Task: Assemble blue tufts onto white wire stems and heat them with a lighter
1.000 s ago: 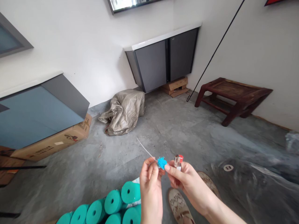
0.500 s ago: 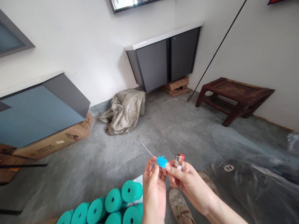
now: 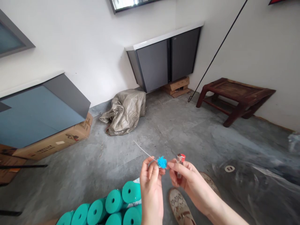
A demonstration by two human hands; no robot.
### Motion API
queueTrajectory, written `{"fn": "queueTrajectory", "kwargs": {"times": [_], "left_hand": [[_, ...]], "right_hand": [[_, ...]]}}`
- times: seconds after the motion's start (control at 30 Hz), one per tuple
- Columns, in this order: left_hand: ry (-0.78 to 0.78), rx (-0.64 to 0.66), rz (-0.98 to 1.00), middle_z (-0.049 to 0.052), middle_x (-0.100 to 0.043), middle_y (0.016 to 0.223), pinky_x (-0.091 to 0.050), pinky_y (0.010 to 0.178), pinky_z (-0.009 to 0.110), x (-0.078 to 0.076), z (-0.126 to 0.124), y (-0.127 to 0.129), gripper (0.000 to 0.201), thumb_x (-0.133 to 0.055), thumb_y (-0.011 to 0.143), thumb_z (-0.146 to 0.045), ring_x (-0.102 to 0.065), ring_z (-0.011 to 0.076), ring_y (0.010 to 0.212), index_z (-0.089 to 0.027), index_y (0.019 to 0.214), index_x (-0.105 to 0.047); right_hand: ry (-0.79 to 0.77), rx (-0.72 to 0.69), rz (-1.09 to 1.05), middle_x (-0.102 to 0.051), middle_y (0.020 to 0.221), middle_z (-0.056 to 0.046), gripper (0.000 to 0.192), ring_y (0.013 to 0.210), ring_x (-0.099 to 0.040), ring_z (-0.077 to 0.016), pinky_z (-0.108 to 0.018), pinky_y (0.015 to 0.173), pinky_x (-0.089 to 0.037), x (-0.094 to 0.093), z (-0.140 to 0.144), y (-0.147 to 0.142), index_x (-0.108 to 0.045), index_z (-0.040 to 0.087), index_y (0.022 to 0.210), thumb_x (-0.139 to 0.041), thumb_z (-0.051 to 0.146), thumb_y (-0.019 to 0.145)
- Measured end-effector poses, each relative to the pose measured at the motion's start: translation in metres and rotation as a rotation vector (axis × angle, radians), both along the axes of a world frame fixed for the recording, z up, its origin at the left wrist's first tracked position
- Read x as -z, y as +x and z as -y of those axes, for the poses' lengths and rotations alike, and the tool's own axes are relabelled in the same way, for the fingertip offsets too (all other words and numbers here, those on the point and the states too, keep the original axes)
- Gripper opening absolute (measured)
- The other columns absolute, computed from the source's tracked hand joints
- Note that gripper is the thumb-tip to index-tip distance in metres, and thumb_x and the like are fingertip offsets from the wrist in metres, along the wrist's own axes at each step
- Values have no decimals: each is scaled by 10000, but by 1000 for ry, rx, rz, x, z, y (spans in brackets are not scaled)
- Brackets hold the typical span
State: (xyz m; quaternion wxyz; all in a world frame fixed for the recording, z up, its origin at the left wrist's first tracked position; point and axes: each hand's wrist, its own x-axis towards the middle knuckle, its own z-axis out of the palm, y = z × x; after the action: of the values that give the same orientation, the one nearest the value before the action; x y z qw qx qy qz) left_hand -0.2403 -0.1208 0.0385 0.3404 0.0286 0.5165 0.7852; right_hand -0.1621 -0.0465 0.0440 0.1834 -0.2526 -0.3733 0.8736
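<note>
The left hand pinches a small, fluffy blue tuft on a thin white string, which looks soft and light, while the right hand grips a red lighter

- A small blue frayed tuft is pinched between the left hand and right hand.
- A red-capped metal lighter is gripped in the right hand, right of the tuft.
- Teal foam rolls are stacked left of the left hand.
- A crumpled grey woven sack is set far behind, against the wall.
</note>
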Motion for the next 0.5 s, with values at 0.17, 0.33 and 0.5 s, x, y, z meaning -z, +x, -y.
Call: {"fn": "queueTrajectory", "kwargs": {"times": [0.17,0.33,0.5], "left_hand": [[-57,64,-87,10,-592,773,-451,648,195,-4,0,1,371,-713,650,-338,-541,94,679,-183,925,-519],[-150,79,-273,36,-598,795,-460,693,237,-4,1,0,264,-611,741,-391,-566,130,735,-166,836,-511],[-274,28,-444,72,-623,915,-472,746,237,-12,3,5,295,-601,732,-438,-601,165,855,-156,722,-515]], "right_hand": [[90,4,18,-352,507,33,381,502,-264,-86,-248,512,-228,1,-2,0,-418,163,559,-596,448,738],[226,44,73,-327,490,42,371,497,-257,-88,-249,510,-227,-1,-4,-1,-431,163,575,-593,461,725],[389,127,97,-328,554,28,361,549,-267,-95,-240,535,-253,-2,-2,-1,-429,155,574,-582,438,736]]}}
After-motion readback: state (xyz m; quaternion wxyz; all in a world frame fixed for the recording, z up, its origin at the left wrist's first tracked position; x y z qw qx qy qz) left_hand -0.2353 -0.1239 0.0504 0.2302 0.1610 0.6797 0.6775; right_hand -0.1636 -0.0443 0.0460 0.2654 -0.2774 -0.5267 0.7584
